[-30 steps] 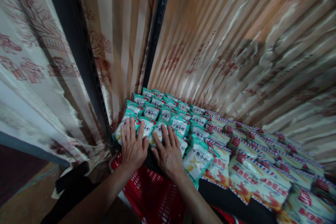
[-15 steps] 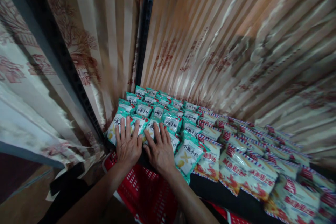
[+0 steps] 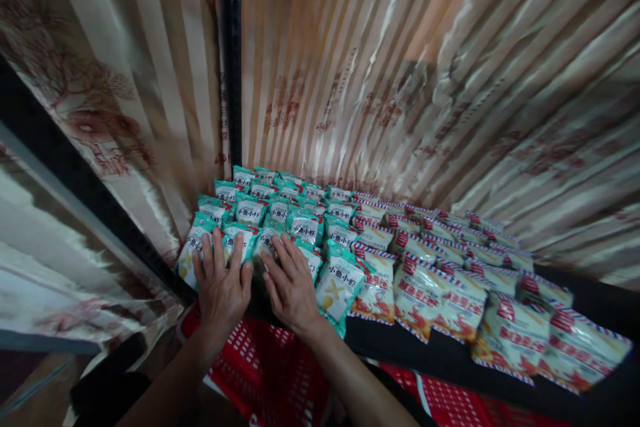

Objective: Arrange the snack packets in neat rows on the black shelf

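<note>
Along the left side, a dark slanted post (image 3: 75, 167) crosses pleated, red-printed sheeting (image 3: 310, 47), and a second, perforated upright (image 3: 235, 47) stands at the corner behind the packets. Teal-and-white snack packets (image 3: 250, 210) lean in rows on the left part of a black shelf (image 3: 370, 340). The left hand (image 3: 220, 290) lies palm down, its fingers spread apart over the first two front-row packets and clamped on nothing. Below sits a red perforated plastic basket (image 3: 265, 373). Just beside its neighbour, the right hand (image 3: 290, 287) rests with fingers slightly parted on the next teal packets, its grip likewise loose. Farther right, white packets with blue-and-red striped edges (image 3: 515, 333) stand in rows, and a second red basket (image 3: 455, 397) shows beneath the shelf's front edge.
</note>
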`<state>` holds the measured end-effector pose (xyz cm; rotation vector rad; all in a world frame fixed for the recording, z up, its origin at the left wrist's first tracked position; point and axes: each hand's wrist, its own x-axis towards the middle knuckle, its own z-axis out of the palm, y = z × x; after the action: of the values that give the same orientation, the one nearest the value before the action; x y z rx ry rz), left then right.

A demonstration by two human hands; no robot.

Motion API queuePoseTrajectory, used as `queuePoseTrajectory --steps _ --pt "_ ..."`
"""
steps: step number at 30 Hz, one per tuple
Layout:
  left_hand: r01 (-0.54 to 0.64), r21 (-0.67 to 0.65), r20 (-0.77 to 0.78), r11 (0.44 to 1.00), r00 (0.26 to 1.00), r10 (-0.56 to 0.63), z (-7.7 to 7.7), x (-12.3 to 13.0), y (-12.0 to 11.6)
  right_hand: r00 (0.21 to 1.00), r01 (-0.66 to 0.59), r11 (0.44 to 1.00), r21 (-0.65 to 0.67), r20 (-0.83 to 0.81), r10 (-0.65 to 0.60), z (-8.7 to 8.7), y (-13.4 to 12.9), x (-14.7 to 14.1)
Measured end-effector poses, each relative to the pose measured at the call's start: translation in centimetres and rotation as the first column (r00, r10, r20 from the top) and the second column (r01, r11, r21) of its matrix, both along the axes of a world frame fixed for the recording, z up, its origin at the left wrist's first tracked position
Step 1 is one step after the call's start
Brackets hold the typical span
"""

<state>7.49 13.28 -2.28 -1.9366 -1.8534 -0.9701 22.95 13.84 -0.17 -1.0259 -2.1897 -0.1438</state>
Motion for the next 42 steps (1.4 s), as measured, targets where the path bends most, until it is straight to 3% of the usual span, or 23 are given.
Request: queuePoseTrajectory --steps 6,12,16,19,22,28,36,42 --pt "0.086 0.044 0.047 0.995 0.995 -0.088 0.1 0.9 -1.1 0.999 0.009 0.999 0.051 -0.051 -0.007 1.3 -1.3 1.8" --pt "0.418 0.045 0.029 0.907 0.907 -0.419 -1.1 5.1 -4.2 0.957 0.218 0.973 0.081 -0.211 -0.197 2.1 -1.8 4.3" --pt "0.529 0.013 -0.006 0.848 0.849 -0.529 -1.8 8.0 -5.6 0.88 0.364 0.93 0.057 -0.348 -0.323 2.6 -2.4 6.4" --pt "0.536 0.025 0.001 0.844 0.844 -0.537 -1.8 9.4 -5.8 0.823 0.417 0.908 0.031 -0.438 -0.362 2.8 -3.2 7.7" --pt "0.537 0.016 0.026 0.844 0.843 -0.537 -1.4 9.9 -5.5 0.808 0.385 0.923 -0.008 -0.481 -0.341 2.6 -4.2 8.6" --pt "0.548 -0.053 0.043 0.835 0.837 -0.546 -1.0 9.3 -5.2 0.822 0.387 0.909 -0.156 -0.388 -0.417 2.1 -5.7 9.6" --pt "0.561 -0.116 -0.027 0.819 0.823 -0.568 -1.6 8.3 -4.3 0.778 0.4 0.873 -0.278 -0.401 -0.484 1.8 -4.6 9.8" --pt "0.549 -0.058 -0.071 0.834 0.831 -0.552 -1.9 8.3 -3.8 0.804 0.362 0.895 -0.262 -0.398 -0.442 1.8 -3.5 9.0"
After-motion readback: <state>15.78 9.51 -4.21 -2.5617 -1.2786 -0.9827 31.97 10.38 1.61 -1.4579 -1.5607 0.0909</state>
